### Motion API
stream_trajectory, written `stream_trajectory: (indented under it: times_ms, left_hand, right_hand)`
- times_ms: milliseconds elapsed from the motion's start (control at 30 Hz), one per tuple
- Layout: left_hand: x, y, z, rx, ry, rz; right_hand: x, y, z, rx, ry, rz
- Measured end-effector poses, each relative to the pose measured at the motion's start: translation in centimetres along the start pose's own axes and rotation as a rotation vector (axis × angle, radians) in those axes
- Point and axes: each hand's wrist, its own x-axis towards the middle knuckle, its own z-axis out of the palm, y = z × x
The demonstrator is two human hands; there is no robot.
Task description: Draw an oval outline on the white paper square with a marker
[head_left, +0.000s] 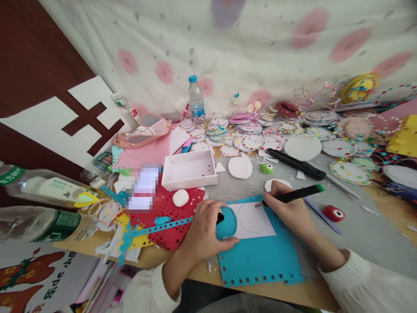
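Observation:
My left hand (208, 230) curves around a blue disc (227, 224), its fingers closed on the edge. A small black piece (220, 217) shows by the fingertips; its kind I cannot make out. My right hand (288, 211) grips a black marker (296, 194) with a green end, its tip at the upper right of a white paper (271, 230). A thin round outline is drawn on that paper, just right of the disc. Under both lies a blue sheet (254, 265) with star-shaped holes along its lower edge.
A white box (190, 170) and a white rounded object (180, 198) stand beyond my left hand. Right lie a black utility knife (296, 165), a red punch (334, 213) and a green punch (267, 168). Decorated discs crowd the back; bottles (54, 224) lie at left.

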Motion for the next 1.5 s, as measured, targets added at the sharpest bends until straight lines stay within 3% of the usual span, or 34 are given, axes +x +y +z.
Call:
stream_trajectory:
  times_ms: [967, 1233, 1500]
  left_hand:
    - [-0.2, -0.3, 0.3, 0.000, 0.002, 0.004]
    - [-0.1, 0.0, 0.0, -0.008, 0.000, 0.004]
    - [-0.1, 0.0, 0.1, 0.007, -0.002, 0.008]
  right_hand:
    - [-0.6, -0.2, 1.8, 0.064, 0.036, -0.066]
    - [-0.5, 0.1, 0.8, 0.136, 0.110, 0.004]
    - [-0.8, 0.1, 1.5, 0.064, -0.001, -0.091]
